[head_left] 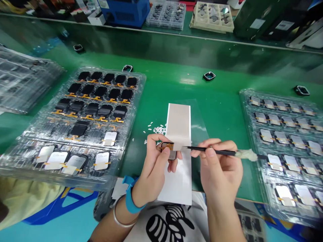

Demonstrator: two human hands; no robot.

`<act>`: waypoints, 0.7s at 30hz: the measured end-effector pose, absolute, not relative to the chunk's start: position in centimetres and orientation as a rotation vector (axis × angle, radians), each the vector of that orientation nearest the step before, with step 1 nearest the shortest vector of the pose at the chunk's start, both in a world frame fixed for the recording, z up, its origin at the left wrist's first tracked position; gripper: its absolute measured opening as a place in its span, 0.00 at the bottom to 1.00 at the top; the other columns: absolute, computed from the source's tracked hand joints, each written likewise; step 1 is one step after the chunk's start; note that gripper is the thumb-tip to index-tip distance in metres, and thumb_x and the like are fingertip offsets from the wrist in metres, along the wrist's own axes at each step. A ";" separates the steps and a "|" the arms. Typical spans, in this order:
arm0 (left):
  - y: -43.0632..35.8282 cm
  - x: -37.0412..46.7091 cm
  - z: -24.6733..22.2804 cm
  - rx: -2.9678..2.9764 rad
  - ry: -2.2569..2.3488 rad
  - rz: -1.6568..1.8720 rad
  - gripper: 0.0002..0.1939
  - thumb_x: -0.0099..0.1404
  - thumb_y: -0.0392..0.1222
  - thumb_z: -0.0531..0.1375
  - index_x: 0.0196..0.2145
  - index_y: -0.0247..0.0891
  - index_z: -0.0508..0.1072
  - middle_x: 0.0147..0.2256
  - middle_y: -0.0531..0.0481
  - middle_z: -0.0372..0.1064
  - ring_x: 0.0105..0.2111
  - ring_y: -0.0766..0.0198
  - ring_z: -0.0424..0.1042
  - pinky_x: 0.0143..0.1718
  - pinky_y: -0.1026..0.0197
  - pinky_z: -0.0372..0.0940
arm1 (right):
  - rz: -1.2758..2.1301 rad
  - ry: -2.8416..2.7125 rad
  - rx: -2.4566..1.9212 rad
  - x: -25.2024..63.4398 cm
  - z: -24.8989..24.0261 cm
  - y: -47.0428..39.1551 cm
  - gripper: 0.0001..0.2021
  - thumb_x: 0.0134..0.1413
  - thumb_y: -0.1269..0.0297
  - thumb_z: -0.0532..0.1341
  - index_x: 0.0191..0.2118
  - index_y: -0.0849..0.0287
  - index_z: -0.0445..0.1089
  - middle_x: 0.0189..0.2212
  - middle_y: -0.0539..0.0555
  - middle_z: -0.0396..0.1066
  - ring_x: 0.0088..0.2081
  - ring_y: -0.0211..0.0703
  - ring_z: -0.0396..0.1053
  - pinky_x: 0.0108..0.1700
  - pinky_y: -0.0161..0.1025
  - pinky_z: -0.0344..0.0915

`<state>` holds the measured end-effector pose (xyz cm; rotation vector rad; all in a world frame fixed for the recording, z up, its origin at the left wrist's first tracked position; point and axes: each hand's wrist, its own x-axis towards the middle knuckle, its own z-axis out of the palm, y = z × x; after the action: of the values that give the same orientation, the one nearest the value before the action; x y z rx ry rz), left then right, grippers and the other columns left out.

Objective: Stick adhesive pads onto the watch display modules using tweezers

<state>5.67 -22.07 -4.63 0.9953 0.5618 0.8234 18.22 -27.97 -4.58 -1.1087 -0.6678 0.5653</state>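
My left hand (158,158) pinches a small watch screen module (172,155), its back turned up and an orange flex cable (167,146) across its top. In my right hand (219,161) is a pair of black tweezers (202,148), held level with a pale wrapping (246,154) round the rear end. Their tips meet a small beige adhesive piece (178,146) beside the module's upper edge; whether it touches the module I cannot tell. Below both hands lies a white-edged adhesive sheet (179,117) on the green bench.
A clear tray (126,134) of screen modules stands at left, another tray (257,161) at right. White scraps (159,129) lie beside the sheet. Several watch frames, one a dark frame (209,76), sit along the back. Stacked empty trays (22,80) are far left; a shelf (171,32) runs behind.
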 end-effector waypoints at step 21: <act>-22.3 5.6 -5.1 1.093 0.623 0.816 0.04 0.78 0.43 0.46 0.44 0.45 0.59 0.31 0.55 0.68 0.22 0.71 0.60 0.25 0.66 0.58 | 0.505 -0.710 -1.174 16.5 -4.9 -27.8 0.07 0.63 0.72 0.61 0.40 0.51 0.64 0.32 0.50 0.71 0.38 0.43 0.79 0.34 0.38 0.81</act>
<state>5.59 -22.34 -5.09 1.0931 0.6227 0.8158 16.51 -27.83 -4.92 -1.1735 -0.7104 0.5046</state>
